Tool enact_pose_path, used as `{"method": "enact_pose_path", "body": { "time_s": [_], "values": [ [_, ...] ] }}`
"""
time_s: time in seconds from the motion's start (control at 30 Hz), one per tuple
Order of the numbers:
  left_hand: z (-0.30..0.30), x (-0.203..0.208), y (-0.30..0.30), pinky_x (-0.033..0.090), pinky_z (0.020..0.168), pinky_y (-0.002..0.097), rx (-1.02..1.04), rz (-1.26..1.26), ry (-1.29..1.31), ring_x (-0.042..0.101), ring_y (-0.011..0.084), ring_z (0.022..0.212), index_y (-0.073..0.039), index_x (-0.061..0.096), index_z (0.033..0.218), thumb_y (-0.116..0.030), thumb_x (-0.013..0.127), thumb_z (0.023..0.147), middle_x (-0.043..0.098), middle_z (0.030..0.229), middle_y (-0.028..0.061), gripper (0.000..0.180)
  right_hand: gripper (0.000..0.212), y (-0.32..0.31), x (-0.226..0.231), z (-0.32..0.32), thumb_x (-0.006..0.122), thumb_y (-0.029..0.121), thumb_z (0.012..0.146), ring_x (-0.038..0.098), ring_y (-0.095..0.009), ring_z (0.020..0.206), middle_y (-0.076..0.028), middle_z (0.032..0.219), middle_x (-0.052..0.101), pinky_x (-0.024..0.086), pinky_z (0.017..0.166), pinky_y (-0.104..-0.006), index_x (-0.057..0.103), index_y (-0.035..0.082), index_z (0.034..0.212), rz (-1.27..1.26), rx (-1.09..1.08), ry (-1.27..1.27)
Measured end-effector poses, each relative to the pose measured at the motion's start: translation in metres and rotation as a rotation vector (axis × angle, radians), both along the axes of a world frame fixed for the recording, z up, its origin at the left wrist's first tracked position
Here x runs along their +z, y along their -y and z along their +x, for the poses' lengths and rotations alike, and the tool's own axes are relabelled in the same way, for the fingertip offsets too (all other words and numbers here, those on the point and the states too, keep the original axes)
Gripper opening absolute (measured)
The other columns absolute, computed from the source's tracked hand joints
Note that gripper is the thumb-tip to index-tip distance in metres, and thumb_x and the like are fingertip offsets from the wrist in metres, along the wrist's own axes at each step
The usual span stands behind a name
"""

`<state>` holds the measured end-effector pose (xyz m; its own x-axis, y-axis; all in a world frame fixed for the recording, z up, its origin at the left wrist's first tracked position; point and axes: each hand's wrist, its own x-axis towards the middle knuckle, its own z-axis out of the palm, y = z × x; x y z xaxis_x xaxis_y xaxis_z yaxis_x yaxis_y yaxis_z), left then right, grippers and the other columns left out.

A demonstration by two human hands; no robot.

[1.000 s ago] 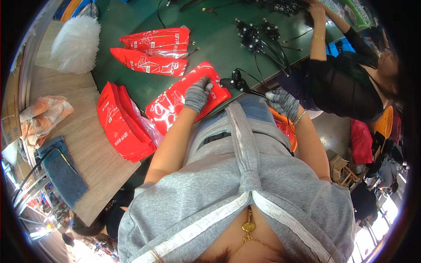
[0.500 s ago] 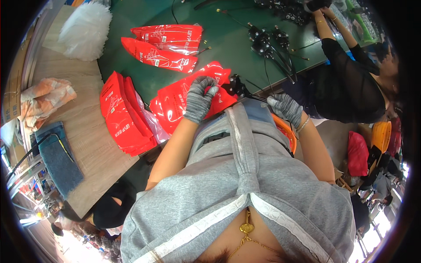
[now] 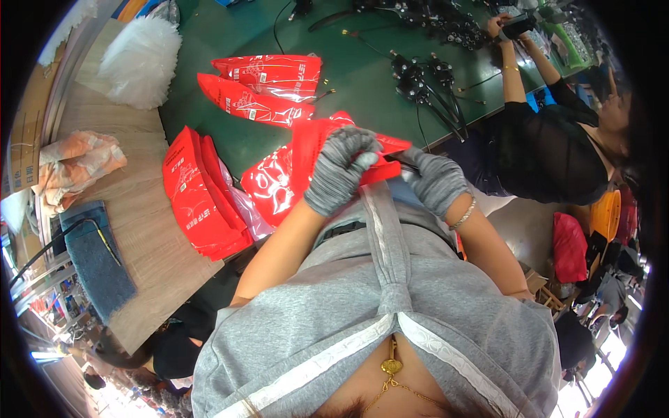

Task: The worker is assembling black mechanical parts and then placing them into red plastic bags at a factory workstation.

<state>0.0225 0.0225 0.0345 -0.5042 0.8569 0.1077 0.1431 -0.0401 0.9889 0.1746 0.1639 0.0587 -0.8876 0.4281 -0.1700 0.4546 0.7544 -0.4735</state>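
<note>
Red bag (image 3: 304, 148): gripping with left fingers (image 3: 352, 141), seemingly inserting black lever (image 3: 409, 168) with right fingers (image 3: 426, 166), probably needing deeper pushing next

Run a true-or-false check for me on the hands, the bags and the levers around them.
1. The left hand and right hand both wear grey striped gloves. True.
2. The left hand grips a red plastic bag. True.
3. The right hand is empty. False: its fingers hold a black brake lever, mostly hidden.
4. The cluster of brake levers rests on the wood-grain surface. False: it lies on the green tabletop.
5. A folded blue cloth lies on the wood-grain surface. True.
6. The co-worker's sleeves are white. False: the visible sleeve is black.
</note>
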Motion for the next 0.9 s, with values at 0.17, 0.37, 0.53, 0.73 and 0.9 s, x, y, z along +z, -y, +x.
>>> {"method": "enact_pose_path", "body": {
  "time_s": [0.17,0.37,0.53,0.73,0.9],
  "values": [
    [-0.035,0.036,-0.001,0.048,0.075,0.0308,0.369,-0.028,-0.016,0.058,0.0156,0.081,-0.004,0.061,0.094,-0.013,0.065,0.088,0.063,0.089,0.0054,0.011,0.048,0.015,0.017,-0.039,0.065,0.006,0.083,0.06,-0.013,0.075,-0.007,0.102,0.06,0.05,0.067,-0.0278,0.049,0.011,0.128,-0.734,0.008,-0.542],
    [-0.185,0.066,0.053,0.052,0.084,0.0373,0.704,0.595,0.238,0.062,0.0193,0.093,-0.009,0.062,0.104,-0.025,0.064,0.091,0.066,0.101,0.0072,0.021,0.049,-0.027,0.003,-0.022,0.06,0.002,0.087,0.057,-0.008,0.079,-0.005,0.106,0.056,0.049,0.063,-0.0184,0.045,0.012,0.133,-1.132,-0.23,-0.759],
    [-0.19,0.136,0.029,0.053,0.082,0.0342,0.587,0.709,0.224,0.062,0.0174,0.088,-0.007,0.06,0.102,-0.016,0.065,0.09,0.064,0.096,0.0049,0.016,0.042,-0.054,-0.022,0.009,0.062,0.003,0.086,0.057,-0.007,0.078,0.001,0.096,0.057,0.05,0.067,-0.0203,0.049,0.009,0.126,-1.069,-0.516,-0.552],
    [-0.176,-0.004,-0.022,0.034,0.104,0.0427,0.416,-0.318,-0.866,0.06,0.0235,0.097,-0.015,0.065,0.1,-0.017,0.066,0.083,0.063,0.105,0.0068,0.017,0.06,-0.095,-0.111,0.005,0.072,0.028,0.08,0.056,-0.022,0.105,-0.01,0.117,0.056,0.046,0.093,-0.0346,0.049,0.009,0.131,-0.096,-0.579,-0.123],
    [-0.078,-0.055,-0.039,0.03,0.106,0.0472,0.033,-0.499,-0.579,0.057,0.0272,0.109,-0.014,0.063,0.11,-0.022,0.067,0.079,0.064,0.11,0.0092,0.032,0.079,-0.091,-0.134,-0.02,0.071,0.051,0.074,0.043,-0.032,0.128,-0.017,0.136,0.047,0.032,0.109,-0.0457,0.045,0.012,0.138,0.328,-0.528,0.182]
  ]
}}
